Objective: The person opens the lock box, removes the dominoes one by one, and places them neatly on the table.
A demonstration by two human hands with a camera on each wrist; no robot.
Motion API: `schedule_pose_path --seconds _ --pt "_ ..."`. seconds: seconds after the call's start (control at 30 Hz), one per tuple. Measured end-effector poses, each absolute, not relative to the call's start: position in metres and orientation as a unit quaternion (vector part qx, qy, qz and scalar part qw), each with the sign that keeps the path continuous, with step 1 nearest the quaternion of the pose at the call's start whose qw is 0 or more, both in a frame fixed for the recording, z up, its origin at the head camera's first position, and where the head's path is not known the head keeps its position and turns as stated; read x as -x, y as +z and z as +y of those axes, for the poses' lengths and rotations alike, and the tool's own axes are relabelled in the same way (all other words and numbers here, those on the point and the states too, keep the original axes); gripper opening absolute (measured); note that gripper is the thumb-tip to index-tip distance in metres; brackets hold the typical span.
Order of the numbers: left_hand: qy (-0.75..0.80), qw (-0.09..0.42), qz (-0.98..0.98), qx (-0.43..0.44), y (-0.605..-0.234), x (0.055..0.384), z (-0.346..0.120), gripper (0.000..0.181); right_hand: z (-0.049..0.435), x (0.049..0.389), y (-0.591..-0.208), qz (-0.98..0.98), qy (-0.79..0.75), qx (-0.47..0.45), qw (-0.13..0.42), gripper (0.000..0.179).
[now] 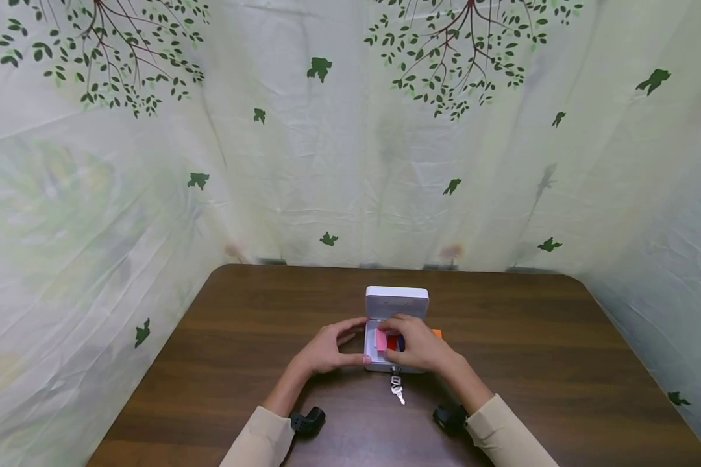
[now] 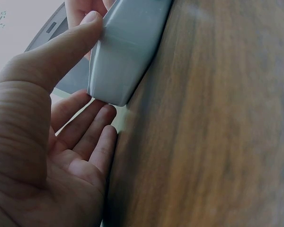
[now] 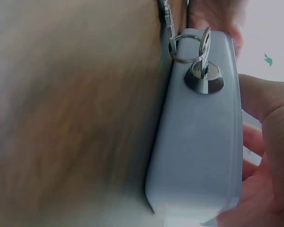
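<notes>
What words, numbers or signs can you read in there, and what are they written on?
None that I can read.
White box: no lettering shows on its front.
Keys: too small and blurred to tell if anything is stamped on them.
Pink piece: too small to make out any writing.
Wall cloth: just printed leaves and branches, no letters.
</notes>
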State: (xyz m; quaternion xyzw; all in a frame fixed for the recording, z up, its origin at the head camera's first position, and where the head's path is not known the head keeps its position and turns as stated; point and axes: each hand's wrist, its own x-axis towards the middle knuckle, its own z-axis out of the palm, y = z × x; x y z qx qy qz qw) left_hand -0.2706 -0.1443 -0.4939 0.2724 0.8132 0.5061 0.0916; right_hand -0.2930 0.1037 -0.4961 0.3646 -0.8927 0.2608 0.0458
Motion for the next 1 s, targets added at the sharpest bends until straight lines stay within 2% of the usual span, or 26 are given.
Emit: schedule_pose_path --seconds 0.2,0.47,1.0 --pt "0.502 0.092 0.814 -0.277 -0.495 0.271 -0.145 0.078 0.111 0.294 -0.496 -0.894 0.271 -0.353 0.04 0.043" --pt "0.503 0.093 0.814 -0.274 -0.495 0.272 -0.144 0.079 0.12 0.293 -0.494 -0.894 0.278 -0.348 0.059 0.041" --pt "0.49 0.099 0.821 -0.274 -0.491 0.271 -0.145 0.08 0.131 0.288 -0.486 -0.902 0.286 -0.322 0.031 0.044"
